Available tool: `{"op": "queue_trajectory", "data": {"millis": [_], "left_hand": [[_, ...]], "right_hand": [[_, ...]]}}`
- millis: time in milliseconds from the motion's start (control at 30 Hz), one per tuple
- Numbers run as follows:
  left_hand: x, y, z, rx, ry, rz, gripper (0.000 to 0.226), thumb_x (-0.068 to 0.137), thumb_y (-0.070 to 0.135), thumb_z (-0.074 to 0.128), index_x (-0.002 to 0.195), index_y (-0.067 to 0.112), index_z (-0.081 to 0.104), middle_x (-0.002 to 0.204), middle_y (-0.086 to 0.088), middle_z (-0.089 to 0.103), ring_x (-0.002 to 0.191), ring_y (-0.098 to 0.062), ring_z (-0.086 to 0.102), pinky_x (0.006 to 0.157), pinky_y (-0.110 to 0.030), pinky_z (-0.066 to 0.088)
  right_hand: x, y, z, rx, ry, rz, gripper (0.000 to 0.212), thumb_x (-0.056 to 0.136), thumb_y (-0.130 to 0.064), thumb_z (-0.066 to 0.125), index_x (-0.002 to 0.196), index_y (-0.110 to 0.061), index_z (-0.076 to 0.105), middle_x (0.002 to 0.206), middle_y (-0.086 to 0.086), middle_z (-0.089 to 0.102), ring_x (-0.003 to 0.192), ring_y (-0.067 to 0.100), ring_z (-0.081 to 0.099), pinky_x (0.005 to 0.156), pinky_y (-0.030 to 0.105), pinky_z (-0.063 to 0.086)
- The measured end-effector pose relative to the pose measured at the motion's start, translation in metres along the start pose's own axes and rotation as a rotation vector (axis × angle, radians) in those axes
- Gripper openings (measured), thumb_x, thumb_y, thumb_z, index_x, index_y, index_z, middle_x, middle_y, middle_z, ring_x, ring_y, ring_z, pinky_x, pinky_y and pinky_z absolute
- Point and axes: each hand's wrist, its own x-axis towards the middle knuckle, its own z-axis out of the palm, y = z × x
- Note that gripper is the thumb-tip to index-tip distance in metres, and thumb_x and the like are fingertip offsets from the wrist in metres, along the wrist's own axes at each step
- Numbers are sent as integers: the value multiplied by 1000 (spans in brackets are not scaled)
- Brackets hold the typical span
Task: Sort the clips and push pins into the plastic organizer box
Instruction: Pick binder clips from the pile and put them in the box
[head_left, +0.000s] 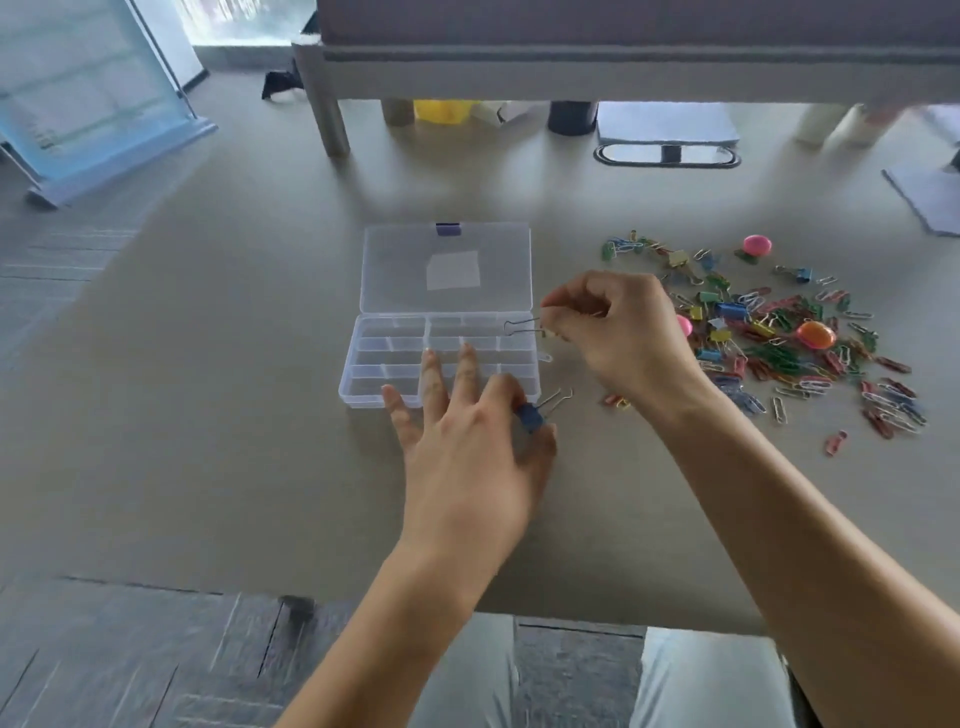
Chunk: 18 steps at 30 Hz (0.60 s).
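Note:
A clear plastic organizer box lies open on the table, its lid folded back and its compartments looking empty. My left hand hovers over the box's near right corner, thumb and forefinger pinching a blue binder clip while the other fingers spread out. My right hand holds a yellow binder clip by the box's right edge, its wire handles pointing over the compartments. A heap of coloured paper clips and binder clips lies to the right, with round push pins, pink and orange, among them.
A raised shelf crosses the back of the table on a grey leg. Under it stand a yellow item, a dark cup and a grey pad. A blue display stand is at the far left.

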Motion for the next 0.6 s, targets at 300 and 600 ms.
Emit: {"op": "queue_trajectory", "data": {"millis": [300,600], "left_hand": [[-30,-32,4,-45,73,145,25,93,46,55,111,28,55,166,0,20,156,-20,2,121,-61,6],[-35,-36,11,-58,160,186,18,92,43,55,101,27,52,163,-2,29,155,-22,12,120,-60,14]], "right_hand": [[-39,-19,17,-112,38,46,5,83,-27,83,84,-22,83,72,-10,75,73,4,70,72,22,55],[-34,-39,22,-333,53,-2,5,82,-19,80,79,-22,83,70,-6,76,70,7,68,70,21,53]]}}
